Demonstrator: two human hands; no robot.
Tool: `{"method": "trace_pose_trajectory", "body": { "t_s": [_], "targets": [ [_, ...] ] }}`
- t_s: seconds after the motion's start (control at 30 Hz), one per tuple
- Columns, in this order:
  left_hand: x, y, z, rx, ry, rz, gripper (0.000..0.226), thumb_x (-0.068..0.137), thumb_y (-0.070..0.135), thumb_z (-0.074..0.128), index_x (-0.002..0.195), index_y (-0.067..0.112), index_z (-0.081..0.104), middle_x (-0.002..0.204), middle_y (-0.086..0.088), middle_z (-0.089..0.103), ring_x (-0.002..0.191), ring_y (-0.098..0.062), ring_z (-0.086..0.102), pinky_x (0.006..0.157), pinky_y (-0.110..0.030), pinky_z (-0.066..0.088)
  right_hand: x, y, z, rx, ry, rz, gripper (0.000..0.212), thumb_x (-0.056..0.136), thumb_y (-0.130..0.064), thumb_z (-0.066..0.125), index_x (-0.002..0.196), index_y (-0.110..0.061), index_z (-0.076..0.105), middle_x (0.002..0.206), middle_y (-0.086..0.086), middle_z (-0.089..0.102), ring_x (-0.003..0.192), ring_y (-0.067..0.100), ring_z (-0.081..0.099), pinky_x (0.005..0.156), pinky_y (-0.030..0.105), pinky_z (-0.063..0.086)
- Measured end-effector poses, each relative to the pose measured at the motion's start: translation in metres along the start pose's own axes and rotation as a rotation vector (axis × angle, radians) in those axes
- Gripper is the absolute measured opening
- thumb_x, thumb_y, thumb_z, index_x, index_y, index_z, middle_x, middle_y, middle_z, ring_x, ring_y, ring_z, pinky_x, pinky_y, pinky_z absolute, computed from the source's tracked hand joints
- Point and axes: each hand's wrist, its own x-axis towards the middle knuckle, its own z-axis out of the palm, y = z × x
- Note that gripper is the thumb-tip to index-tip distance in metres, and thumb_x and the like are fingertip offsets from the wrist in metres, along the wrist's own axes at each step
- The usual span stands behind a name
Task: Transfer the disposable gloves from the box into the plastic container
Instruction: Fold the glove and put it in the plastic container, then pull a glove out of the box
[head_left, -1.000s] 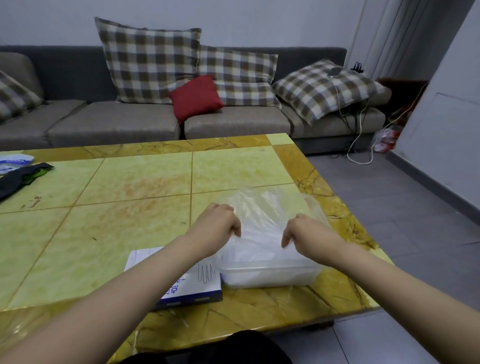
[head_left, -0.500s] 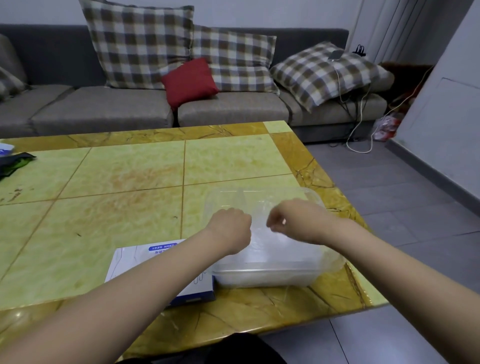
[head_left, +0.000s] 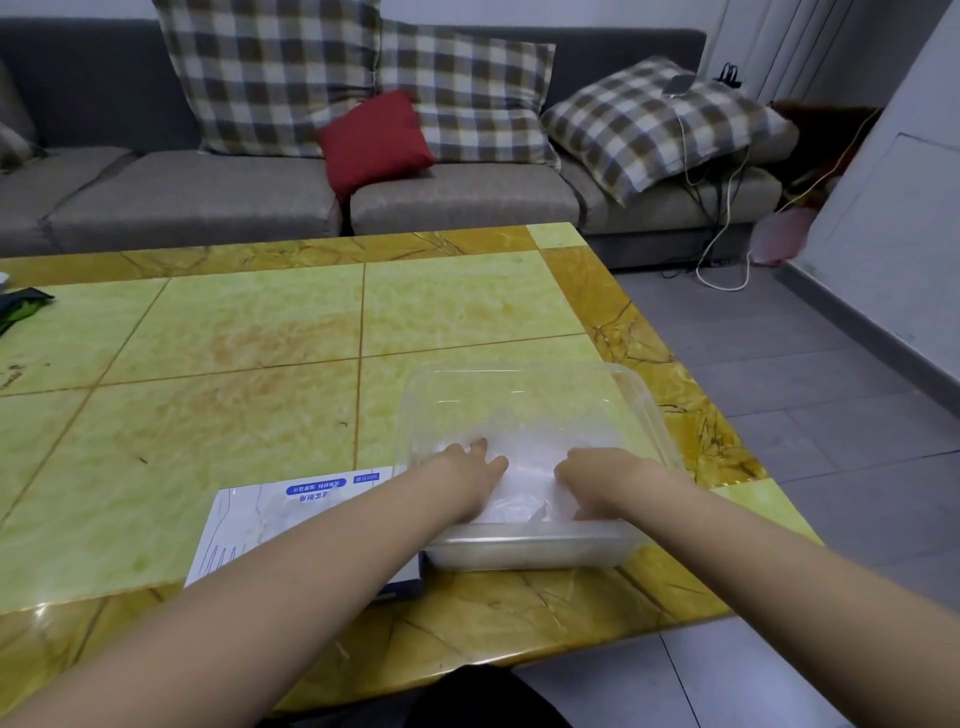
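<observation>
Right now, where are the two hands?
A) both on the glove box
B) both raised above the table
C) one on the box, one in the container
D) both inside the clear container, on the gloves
D: the left hand and right hand are both inside the plastic container, resting on the gloves; neither hand touches the box lying to its left.

Ahead of you the yellow-green counter (head_left: 234, 332) has an amber border, and a dark packet (head_left: 21, 306) lies at its far left edge. Beyond it stands a grey sofa (head_left: 197, 197) with a red cushion (head_left: 374, 137) among checked cushions (head_left: 270, 73). A phone (head_left: 679, 84) rests on the right-most one, and its white cable (head_left: 727, 260) trails to the grey floor (head_left: 831, 415) to your right.
</observation>
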Motion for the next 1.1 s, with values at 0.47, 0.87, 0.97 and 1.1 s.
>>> {"method": "trace_pose_trajectory", "body": {
  "t_s": [0.47, 0.87, 0.97, 1.1],
  "targets": [
    [-0.032, -0.026, -0.035, -0.123, 0.070, 0.074, 0.048, 0.097, 0.035, 0.048, 0.141, 0.018, 0.036, 0.139, -0.003, 0.046, 0.122, -0.023, 0.047, 0.094, -0.033, 0.040, -0.036, -0.013, -0.042, 0.192, 0.146, 0.022, 0.039, 0.095, -0.004, 0.035, 0.131, -0.009, 0.049, 0.132, 0.010, 0.052, 0.119, 0.028, 0.052, 0.098, 0.038, 0.046],
    [-0.096, -0.126, 0.062, -0.421, 0.486, -0.277, 0.033, 0.086, 0.013, 0.049, 0.118, 0.020, 0.049, 0.118, 0.000, 0.050, 0.113, -0.021, 0.046, 0.087, -0.034, 0.034, -0.047, -0.144, -0.048, 0.330, 0.685, -0.434, 0.042, 0.091, 0.001, 0.041, 0.131, -0.011, 0.043, 0.128, 0.007, 0.046, 0.114, 0.025, 0.048, 0.079, 0.033, 0.038],
    [-0.096, -0.132, 0.089, -0.542, 0.281, -0.285, 0.043, 0.083, 0.018, 0.056, 0.124, 0.023, 0.045, 0.125, 0.000, 0.046, 0.116, -0.022, 0.042, 0.092, -0.035, 0.038, -0.036, -0.168, -0.047, 0.132, 0.571, -0.409, 0.044, 0.092, 0.000, 0.042, 0.135, -0.008, 0.038, 0.127, 0.011, 0.047, 0.115, 0.029, 0.049, 0.080, 0.037, 0.039],
    [-0.095, -0.137, 0.102, -0.630, 0.331, -0.267, 0.039, 0.082, 0.020, 0.064, 0.118, 0.018, 0.051, 0.120, -0.003, 0.048, 0.113, -0.023, 0.044, 0.097, -0.039, 0.040, -0.024, -0.182, -0.050, -0.058, 0.534, -0.328, 0.034, 0.094, -0.002, 0.042, 0.127, -0.006, 0.045, 0.125, 0.013, 0.051, 0.116, 0.030, 0.050, 0.081, 0.037, 0.040]
  ]
}}
